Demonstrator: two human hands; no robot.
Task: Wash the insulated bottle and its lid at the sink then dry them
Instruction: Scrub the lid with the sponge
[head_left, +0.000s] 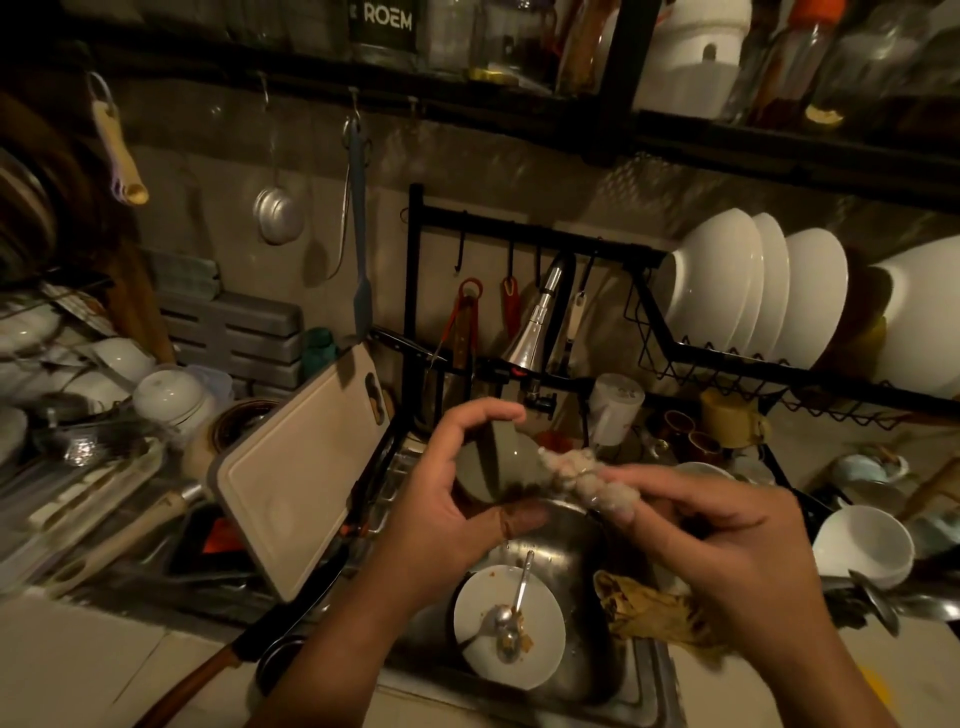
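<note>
1. The left hand (441, 499) curls round a grey-green vessel (493, 462), thumb below and fingers arched over it; bottle body or lid, I cannot tell.
2. The vessel hangs above the sink's (571, 530) back edge, under the tap (535, 332).
3. The right hand (727, 540) is stretched nearly straight, its foam-coated fingers (592, 483) touching the vessel's right side and holding nothing.
4. A dirty plate (540, 613) with a spoon (514, 597) lies in the sink near its front edge.
</note>
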